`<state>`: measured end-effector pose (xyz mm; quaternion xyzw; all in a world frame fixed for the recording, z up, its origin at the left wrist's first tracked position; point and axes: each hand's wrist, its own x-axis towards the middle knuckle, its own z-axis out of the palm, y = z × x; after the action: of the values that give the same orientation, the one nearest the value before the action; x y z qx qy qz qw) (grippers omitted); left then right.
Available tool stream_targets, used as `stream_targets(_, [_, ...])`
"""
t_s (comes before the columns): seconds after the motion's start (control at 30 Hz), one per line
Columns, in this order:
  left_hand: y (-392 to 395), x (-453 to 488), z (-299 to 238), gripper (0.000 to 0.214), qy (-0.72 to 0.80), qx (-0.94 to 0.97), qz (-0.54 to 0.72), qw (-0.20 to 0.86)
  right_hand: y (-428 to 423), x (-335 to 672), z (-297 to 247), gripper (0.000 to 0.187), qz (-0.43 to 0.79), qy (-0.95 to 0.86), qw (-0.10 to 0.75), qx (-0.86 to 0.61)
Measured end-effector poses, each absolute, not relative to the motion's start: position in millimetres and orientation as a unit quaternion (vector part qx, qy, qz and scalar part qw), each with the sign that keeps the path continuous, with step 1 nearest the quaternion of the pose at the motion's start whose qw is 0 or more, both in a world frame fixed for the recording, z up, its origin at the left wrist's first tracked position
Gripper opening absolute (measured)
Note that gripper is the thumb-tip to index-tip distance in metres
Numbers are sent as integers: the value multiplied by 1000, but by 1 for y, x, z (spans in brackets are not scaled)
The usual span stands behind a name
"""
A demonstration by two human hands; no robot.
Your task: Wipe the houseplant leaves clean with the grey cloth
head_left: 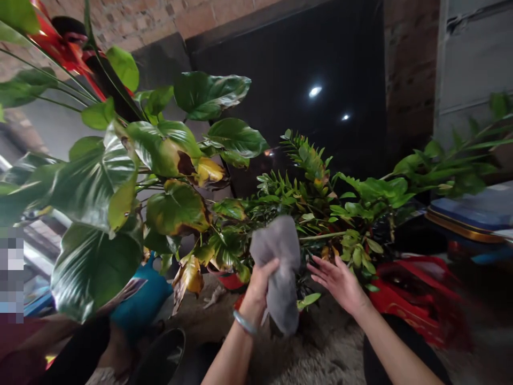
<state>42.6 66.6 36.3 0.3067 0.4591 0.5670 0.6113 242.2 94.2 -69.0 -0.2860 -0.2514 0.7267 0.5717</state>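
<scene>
A grey cloth (pixel 278 267) is bunched in my left hand (pixel 262 280), the thumb pressed across it and its ends hanging above and below the grip. A bracelet (pixel 244 322) circles that wrist. To the right, my right hand (pixel 340 283) is held up with its fingers spread and nothing in it, near the lower leaves of a green potted plant (pixel 306 158). On the left stands a plant with large glossy leaves (pixel 96 267); several of them are yellow and brown at the edges. The cloth is slightly blurred.
A red bag (pixel 420 299) lies at the right, below a blue box (pixel 468 211). Behind the plants stands a dark glossy panel (pixel 288 91) against a brick wall (pixel 152 21). At lower left are a blue-green watering can (pixel 140 299) and part of another person (pixel 24 342).
</scene>
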Motion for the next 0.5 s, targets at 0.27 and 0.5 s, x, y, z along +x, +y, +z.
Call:
stream_targets(0.27, [42, 25, 49, 48, 416, 377, 480, 674, 91, 250, -71, 55, 730, -259, 563, -290])
stream_targets(0.5, [85, 53, 65, 39, 416, 352, 590, 596, 91, 248, -71, 55, 733, -239, 577, -268])
